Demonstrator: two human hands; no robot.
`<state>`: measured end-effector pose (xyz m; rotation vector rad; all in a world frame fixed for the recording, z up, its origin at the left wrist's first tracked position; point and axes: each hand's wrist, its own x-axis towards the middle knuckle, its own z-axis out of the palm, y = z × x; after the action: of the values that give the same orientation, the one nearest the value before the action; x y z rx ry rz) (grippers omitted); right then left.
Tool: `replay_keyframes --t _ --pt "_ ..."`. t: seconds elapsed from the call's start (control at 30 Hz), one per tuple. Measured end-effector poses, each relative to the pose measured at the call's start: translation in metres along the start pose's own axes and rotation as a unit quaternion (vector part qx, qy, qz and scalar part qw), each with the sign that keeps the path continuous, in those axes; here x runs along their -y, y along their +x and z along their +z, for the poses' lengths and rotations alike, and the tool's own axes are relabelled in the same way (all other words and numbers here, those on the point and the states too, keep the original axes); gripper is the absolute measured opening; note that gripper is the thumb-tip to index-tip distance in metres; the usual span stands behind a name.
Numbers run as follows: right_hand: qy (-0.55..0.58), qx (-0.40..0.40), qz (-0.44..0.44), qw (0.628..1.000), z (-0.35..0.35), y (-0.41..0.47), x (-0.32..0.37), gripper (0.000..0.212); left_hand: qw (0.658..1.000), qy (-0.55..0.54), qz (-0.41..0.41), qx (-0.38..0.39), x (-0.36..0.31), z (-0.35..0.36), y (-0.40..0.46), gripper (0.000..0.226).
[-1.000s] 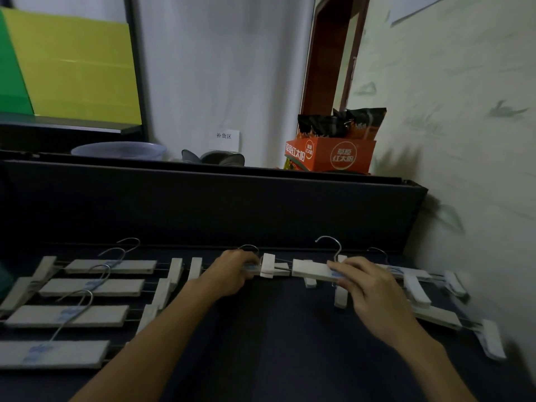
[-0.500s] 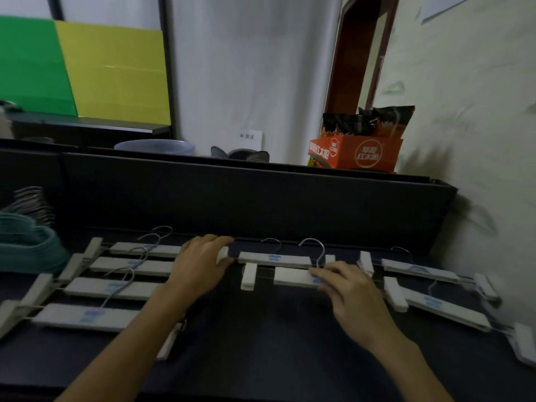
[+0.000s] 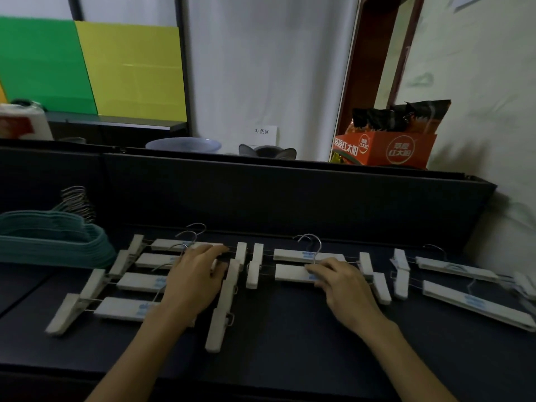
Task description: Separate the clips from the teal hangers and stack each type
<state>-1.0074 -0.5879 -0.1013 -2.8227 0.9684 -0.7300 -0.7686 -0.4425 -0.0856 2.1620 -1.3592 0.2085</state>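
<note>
A stack of teal hangers (image 3: 55, 242) lies at the far left of the dark table (image 3: 290, 343). Several white clip hangers with metal hooks lie in a left group (image 3: 139, 281), a middle pair (image 3: 293, 272) and a right pair (image 3: 464, 288). My left hand (image 3: 197, 278) rests flat with straight fingers on the right side of the left group. My right hand (image 3: 339, 281) presses with straight fingers on the nearer bar of the middle pair. Loose-looking white clips (image 3: 226, 297) lie between my hands.
A dark partition (image 3: 290, 195) walls off the table's back. Behind it stand an orange snack box (image 3: 385, 149), a pale basin (image 3: 182, 145) and a grey dish (image 3: 266, 150). A white wall (image 3: 478, 111) borders the right side.
The view has swung left, so the teal stack has come into sight. My left hand moved from the middle hangers onto the left group. My right hand stays on the middle hanger's bar.
</note>
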Motion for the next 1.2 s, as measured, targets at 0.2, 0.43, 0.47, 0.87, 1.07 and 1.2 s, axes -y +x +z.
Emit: replay_keyframes --t 0.2,0.43,0.47,0.87,1.07,1.2 --pt "-0.014 0.015 0.005 1.000 0.002 0.000 0.004 0.039 0.998 -0.054 0.011 -0.015 -0.011 0.005 0.001 0.038" --pt "-0.005 0.044 0.018 0.999 0.003 0.003 0.001 0.037 0.998 -0.059 0.024 -0.020 -0.015 0.008 0.007 0.039" --pt "-0.004 0.050 0.020 0.999 0.003 0.003 0.001 0.038 0.998 -0.059 0.022 -0.017 -0.016 0.008 0.008 0.040" --pt "-0.044 0.046 0.046 0.997 0.009 0.012 0.009 0.041 0.998 -0.042 0.041 0.013 -0.010 0.007 0.005 0.039" --pt "-0.085 0.002 0.065 0.994 -0.002 -0.005 0.034 0.057 0.996 -0.044 0.082 0.010 -0.023 0.008 -0.011 0.041" --pt "-0.084 -0.035 0.097 0.991 -0.021 -0.037 0.043 0.054 0.990 -0.042 0.130 0.040 -0.039 0.016 -0.021 0.041"
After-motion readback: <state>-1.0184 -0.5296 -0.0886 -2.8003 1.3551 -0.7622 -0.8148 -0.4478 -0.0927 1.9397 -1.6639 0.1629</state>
